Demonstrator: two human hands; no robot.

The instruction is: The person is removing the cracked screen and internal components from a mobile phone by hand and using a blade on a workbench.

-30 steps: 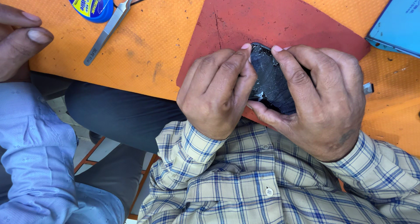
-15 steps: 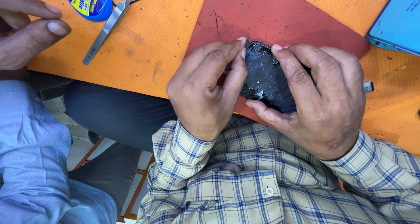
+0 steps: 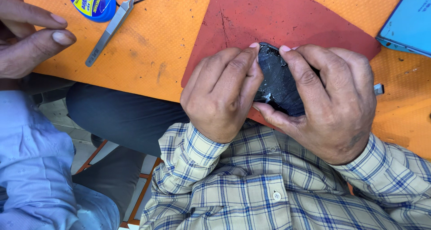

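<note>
Both hands clamped on a flat black phone part, held just above the red mat at the near edge of the orange table. Left hand wraps its left side, forefinger tip on the top corner; right hand covers the right side, forefinger tip on the top edge, thumb under the lower edge. Part is dark, glossy, w/ rounded corner, surface scuffed and smeared, small whitish flecks near the lower left; most of it hidden by fingers. Plaid sleeves on both arms. Metal tweezers lie on the table upper left, tip next to a blue-yellow wire spool. Another person's hand, light blue sleeve, rests at the far left. Blue box at upper right.
</note>
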